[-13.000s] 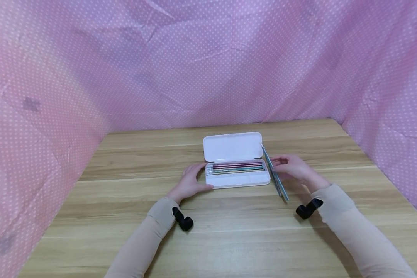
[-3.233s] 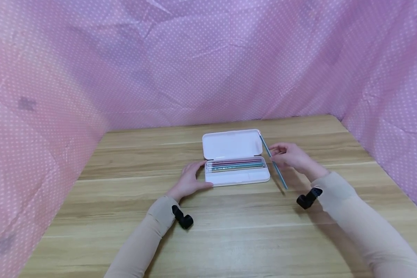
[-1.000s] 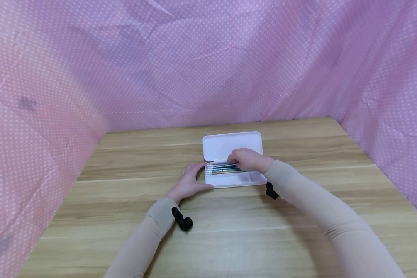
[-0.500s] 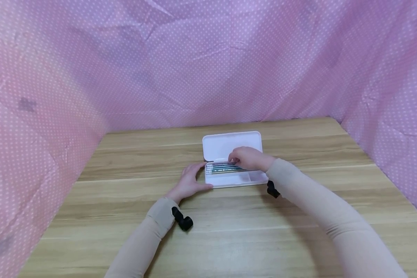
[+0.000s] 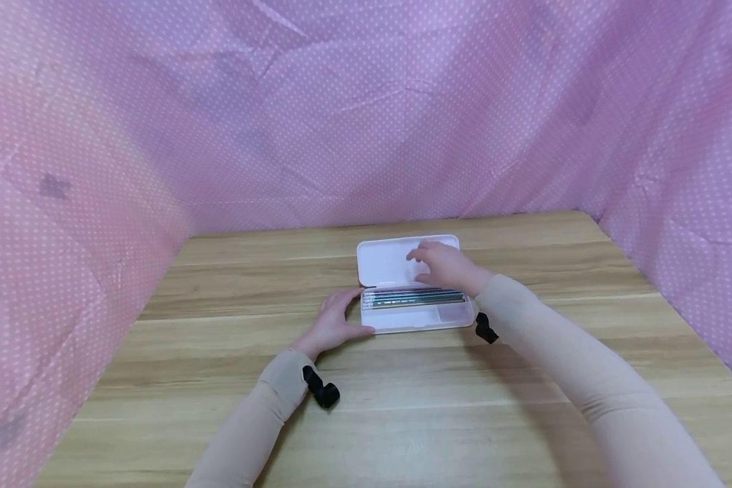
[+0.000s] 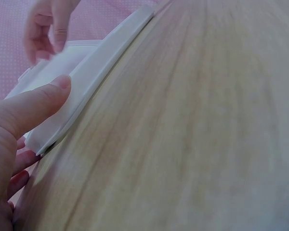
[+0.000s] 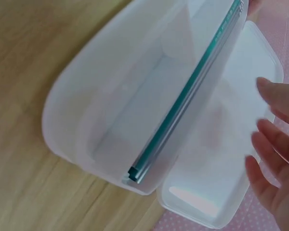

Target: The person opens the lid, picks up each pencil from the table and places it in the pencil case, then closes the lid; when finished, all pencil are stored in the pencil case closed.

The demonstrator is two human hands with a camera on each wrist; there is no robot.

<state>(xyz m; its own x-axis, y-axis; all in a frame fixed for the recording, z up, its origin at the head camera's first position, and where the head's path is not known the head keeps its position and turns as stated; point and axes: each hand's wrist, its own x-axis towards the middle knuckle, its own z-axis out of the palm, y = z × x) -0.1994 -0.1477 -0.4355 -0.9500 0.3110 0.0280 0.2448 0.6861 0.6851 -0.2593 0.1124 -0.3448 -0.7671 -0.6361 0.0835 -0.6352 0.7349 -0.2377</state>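
Observation:
A white pencil case (image 5: 402, 318) lies on the table with its lid (image 5: 381, 264) folded back. Along the hinge side of its tray lie several pencils (image 5: 411, 299), eraser ends to the left. My left hand (image 5: 333, 322) holds the left end of the case; in the left wrist view the thumb (image 6: 43, 103) is on the near side and the fingers are at the far corner. Above the lid is my right hand (image 5: 446, 266), fingers spread and holding nothing. From the right wrist, a green pencil (image 7: 185, 94) shows in the tray, apart from the right hand's fingers (image 7: 274, 142).
The wooden table (image 5: 366, 420) extends around the case on all sides. Pink dotted cloth (image 5: 366, 122) hangs behind the table and at both sides. A small divided section (image 5: 455, 312) sits at the tray's right front.
My right hand has let go of the pencil in the tray and lifted up and back over the lid, its fingers spreading. The left hand has stayed on the case.

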